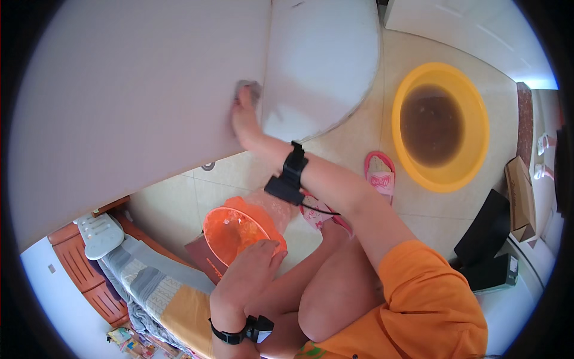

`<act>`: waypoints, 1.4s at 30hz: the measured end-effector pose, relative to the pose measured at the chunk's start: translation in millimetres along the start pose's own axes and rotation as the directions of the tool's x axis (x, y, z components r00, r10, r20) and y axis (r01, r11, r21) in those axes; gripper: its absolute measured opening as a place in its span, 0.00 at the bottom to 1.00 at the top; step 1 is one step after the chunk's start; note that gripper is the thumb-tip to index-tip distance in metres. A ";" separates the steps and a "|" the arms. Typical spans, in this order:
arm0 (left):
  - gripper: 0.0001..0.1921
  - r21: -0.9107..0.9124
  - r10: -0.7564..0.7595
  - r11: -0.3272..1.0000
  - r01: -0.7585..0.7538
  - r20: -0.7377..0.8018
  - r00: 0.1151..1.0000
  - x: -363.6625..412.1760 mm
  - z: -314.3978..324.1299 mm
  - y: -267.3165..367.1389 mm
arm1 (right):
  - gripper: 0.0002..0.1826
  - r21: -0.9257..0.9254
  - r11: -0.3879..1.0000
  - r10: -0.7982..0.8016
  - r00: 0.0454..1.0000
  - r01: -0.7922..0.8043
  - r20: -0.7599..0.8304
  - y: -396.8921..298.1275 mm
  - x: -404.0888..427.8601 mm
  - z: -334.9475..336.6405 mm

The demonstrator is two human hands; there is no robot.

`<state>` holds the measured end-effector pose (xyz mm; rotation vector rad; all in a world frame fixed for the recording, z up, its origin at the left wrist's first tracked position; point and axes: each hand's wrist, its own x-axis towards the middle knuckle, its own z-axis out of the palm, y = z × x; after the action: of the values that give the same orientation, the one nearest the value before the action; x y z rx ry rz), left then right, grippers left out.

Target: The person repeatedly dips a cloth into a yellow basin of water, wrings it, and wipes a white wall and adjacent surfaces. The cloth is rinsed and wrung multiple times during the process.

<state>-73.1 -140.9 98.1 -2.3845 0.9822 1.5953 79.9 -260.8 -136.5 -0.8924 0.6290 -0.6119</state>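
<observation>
My right hand (245, 117) presses a grey cloth (249, 91) against a large flat white panel (148, 89), close to its seam with a curved white panel (320, 67). My left hand (252, 269), lower in the view, grips the rim of an orange plastic basket (244, 229) lined with a bag; what the bag holds is hard to make out. A black strap with a small device sits on each wrist. To the right, a yellow basin (479, 130) with dark, murky water in it stands on the tiled floor.
Pink slippers (380, 177) are on the floor near my legs. A bed (179, 309) with a wooden headboard (85, 269) stands at lower left. A brown cardboard box (520, 199) and a black box (491, 273) lie at right, beside a white wall unit.
</observation>
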 end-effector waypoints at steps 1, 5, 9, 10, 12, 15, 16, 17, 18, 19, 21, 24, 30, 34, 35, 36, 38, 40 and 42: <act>0.16 0.005 0.034 0.999 -0.034 -0.003 0.999 3.0 0.3 -0.1 | 0.23 0.014 0.993 -0.116 0.993 0.116 0.015 -24.6 1.9 2.6; 0.16 0.005 -0.067 0.998 0.067 0.020 0.998 -12.7 -5.0 8.6 | 0.27 0.140 0.759 -0.618 0.635 0.636 0.463 -98.5 -89.4 79.4; 0.16 0.004 0.010 1.000 -0.009 -0.067 0.998 -9.9 1.2 -2.2 | 0.27 0.196 0.757 -0.598 0.540 0.624 0.592 -124.9 -70.0 64.6; 0.16 -0.002 0.115 0.993 -0.115 -0.049 0.992 17.1 2.7 -0.3 | 0.26 0.134 0.742 -0.612 0.581 0.657 0.536 -90.0 -34.5 31.5; 0.16 -0.017 0.071 0.997 -0.073 -0.081 0.994 -4.2 2.6 5.7 | 0.27 0.027 0.915 -0.390 0.867 0.402 0.312 -53.7 -10.4 27.9; 0.16 -0.009 0.019 1.000 -0.020 -0.044 0.999 -8.7 6.1 -0.7 | 0.27 -0.070 0.992 -0.100 0.992 0.105 0.079 9.2 0.2 -3.1; 0.16 0.000 -0.002 1.000 0.002 -0.016 1.000 -5.7 5.4 1.3 | 0.27 -0.150 0.989 -0.003 1.000 0.001 -0.018 34.7 0.3 -13.9; 0.15 0.009 -0.026 1.000 0.026 0.010 1.000 -3.5 4.2 2.9 | 0.27 -0.232 0.968 0.074 0.993 -0.095 -0.095 60.2 -11.7 -15.6; 0.15 0.014 -0.012 1.000 0.012 0.015 1.000 -0.8 0.4 9.8 | 0.27 -0.304 0.933 0.141 0.973 -0.193 -0.185 69.5 -28.2 -15.7; 0.15 0.023 -0.012 1.000 0.011 0.019 1.000 0.4 -5.4 19.6 | 0.27 -0.309 0.932 0.130 0.971 -0.188 -0.200 75.8 -35.7 -11.9; 0.15 0.029 -0.027 0.999 0.026 0.015 1.000 -2.7 -6.8 26.8 | 0.30 -0.057 0.970 0.207 0.926 -0.237 -0.317 62.4 -55.2 7.5; 0.16 0.050 -0.038 0.998 0.040 -0.043 0.998 -21.8 2.7 10.0 | 0.27 0.003 0.809 0.574 0.788 -0.588 -0.222 -12.8 -95.8 50.1; 0.16 -0.042 -0.026 0.999 0.029 0.069 0.997 -8.2 8.5 -25.8 | 0.24 0.467 0.529 0.311 0.674 -0.709 0.670 -148.9 -104.5 -42.5; 0.17 0.159 0.193 0.971 -0.180 -0.071 0.979 -13.3 7.4 -54.4 | 0.25 0.391 0.551 0.245 0.591 -0.737 0.768 -198.1 -136.9 -78.4; 0.18 0.143 0.152 0.981 -0.131 -0.153 0.976 -19.3 1.2 -52.7 | 0.25 0.373 0.570 0.244 0.585 -0.732 0.773 -209.6 -148.9 -83.1; 0.19 0.056 0.217 0.976 -0.209 -0.302 0.929 -18.1 -0.4 -59.3 | 0.25 0.291 0.609 0.293 0.551 -0.737 0.781 -220.2 -162.9 -87.7; 0.22 -0.248 0.172 0.905 -0.346 -0.530 0.830 -15.0 -11.5 -45.3 | 0.25 0.195 0.659 0.348 0.524 -0.726 0.777 -242.9 -182.4 -103.6; 0.24 -0.513 0.129 0.694 -0.506 -0.602 0.788 -15.1 -22.6 -8.3 | 0.22 0.151 0.729 0.422 0.612 -0.668 0.668 -266.9 -196.4 -123.2; 0.24 -0.500 0.309 0.525 -0.689 -0.643 0.701 -29.4 -25.2 24.5 | 0.21 0.075 0.790 0.431 0.638 -0.609 0.638 -291.6 -207.7 -133.8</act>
<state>-74.1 -157.7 140.7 -3.4156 1.5144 1.8604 -217.2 -323.4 95.5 -0.5281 0.1866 0.1363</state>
